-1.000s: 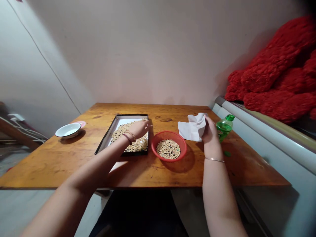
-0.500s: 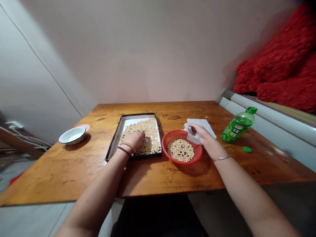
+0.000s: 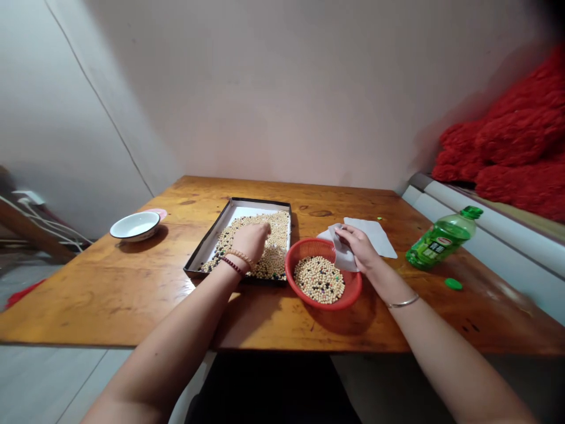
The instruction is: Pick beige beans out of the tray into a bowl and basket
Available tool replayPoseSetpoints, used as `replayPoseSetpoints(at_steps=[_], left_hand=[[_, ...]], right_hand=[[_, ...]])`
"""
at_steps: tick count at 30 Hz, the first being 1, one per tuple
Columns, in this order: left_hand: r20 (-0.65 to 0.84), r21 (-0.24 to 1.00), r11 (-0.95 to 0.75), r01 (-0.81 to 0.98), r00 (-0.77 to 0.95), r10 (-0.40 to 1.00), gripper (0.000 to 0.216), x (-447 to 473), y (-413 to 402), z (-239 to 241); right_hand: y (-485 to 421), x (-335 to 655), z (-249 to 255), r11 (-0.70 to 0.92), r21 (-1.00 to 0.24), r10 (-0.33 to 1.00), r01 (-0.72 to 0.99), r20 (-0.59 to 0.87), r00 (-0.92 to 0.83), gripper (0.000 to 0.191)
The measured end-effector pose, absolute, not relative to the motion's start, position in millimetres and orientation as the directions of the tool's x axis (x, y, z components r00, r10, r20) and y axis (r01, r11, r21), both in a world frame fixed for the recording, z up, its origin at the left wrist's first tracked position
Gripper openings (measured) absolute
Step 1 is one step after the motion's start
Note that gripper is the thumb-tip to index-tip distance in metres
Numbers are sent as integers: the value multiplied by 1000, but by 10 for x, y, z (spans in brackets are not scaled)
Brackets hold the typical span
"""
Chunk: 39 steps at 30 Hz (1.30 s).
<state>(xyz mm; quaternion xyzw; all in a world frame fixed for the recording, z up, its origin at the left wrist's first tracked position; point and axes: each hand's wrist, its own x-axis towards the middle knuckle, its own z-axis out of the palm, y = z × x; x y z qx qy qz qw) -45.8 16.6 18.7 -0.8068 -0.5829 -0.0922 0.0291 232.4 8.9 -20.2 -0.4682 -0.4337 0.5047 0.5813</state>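
My left hand [image 3: 251, 241] is over a shallow black-edged tray [image 3: 236, 211], its fingers closed together low above many pale round beads [image 3: 276, 259] mixed with dark ones. Whatever its fingertips hold, if anything, is hidden. To the right of the tray stands a red plastic basket [image 3: 353, 290] with more beads [image 3: 320, 280] inside, mostly pale, some dark and green. At the basket's right rim, my right hand [image 3: 357, 244] grips a thin translucent white plastic piece [image 3: 344, 254], perhaps a small bag, which hangs partly over the basket.
Flat white sheets [image 3: 375, 235] lie behind my right hand. A green drink bottle [image 3: 444, 238] stands uncapped at the right, its green cap [image 3: 453, 284] on the table. A white enamel bowl [image 3: 135, 227] and a pink round item [image 3: 158, 213] sit at the left. A wall rises behind the table [image 3: 132, 306].
The camera view has shifted and tilted slightly. My left hand has moved a little within the tray. My right hand still holds the white plastic piece at the basket.
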Motion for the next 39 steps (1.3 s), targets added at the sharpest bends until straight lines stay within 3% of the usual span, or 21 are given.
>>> replayPoseSetpoints(at_steps=[3,5,9,12,14,19,27,33,39], left_hand=[[471,228,-561,795,415,779,17,-299,48,189],[553,256,-693,674,486,677,17,-181,-50,153],[598,94,-833,546,638,486,18,-8,-216,49],[613,-84,-856,510,704,359,18,30,-278,22],[616,-151,-849,506,720,319,17,24,-290,26],[628,-169,-828,534,707,327,15,-8,-287,18],[602,-106,-808,580,684,412,21,17,-282,23],[542,26,-794,608,658,522,21,13,-241,-15],[507,63,-798,600,669,543,29,-58,-165,46]], right_hand=[[75,2380,-125,198,-978,960,-71,179,215,27],[23,2384,-7,291,-956,931,38,292,219,25],[-158,2195,226,267,-946,964,186,258,-70,24],[-254,2005,262,174,-973,942,154,119,-314,28],[-273,1940,220,144,-984,930,106,98,-355,29],[-262,1962,60,168,-977,932,129,114,-345,28],[-235,2015,-32,342,-863,883,372,159,-442,29],[-209,2049,-49,324,-862,848,391,81,-523,30],[-259,2008,-39,270,-890,853,367,44,-520,27]])
